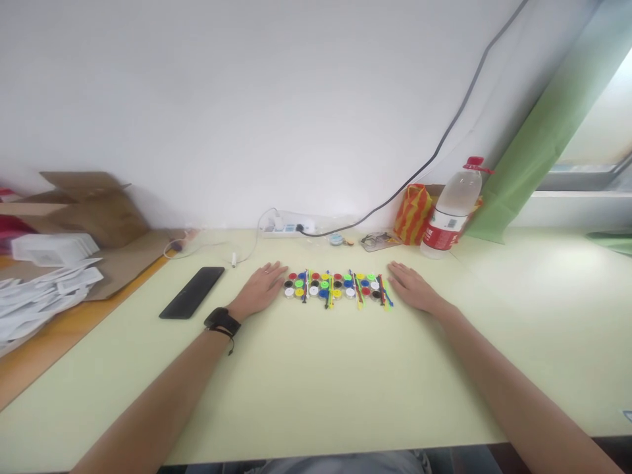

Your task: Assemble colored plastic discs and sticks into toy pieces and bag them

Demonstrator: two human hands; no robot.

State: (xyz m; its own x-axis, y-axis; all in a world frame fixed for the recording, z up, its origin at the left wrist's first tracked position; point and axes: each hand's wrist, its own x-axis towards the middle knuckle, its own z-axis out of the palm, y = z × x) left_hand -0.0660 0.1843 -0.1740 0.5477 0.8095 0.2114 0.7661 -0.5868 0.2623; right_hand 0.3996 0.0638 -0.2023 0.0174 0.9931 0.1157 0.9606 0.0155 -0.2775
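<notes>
Several small round pieces (338, 285) in red, blue, green, yellow, black and white lie in rows on the pale table (316, 382). Between the groups of discs are upright bundles of thin coloured sticks (358, 291) with arrow-like ends. My left hand (260, 288) lies flat at the left end of the rows, palm down, holding nothing. At the right end, beside the last sticks, my right hand (412, 286) rests flat with its fingers stretched out, also holding nothing.
A black phone (192, 293) lies left of my left hand. Behind are a power strip (286, 228) with cables, a large bottle (451, 210) and a red-yellow bag (413, 214). Cardboard (99, 210) and white packets (44, 296) occupy the far left.
</notes>
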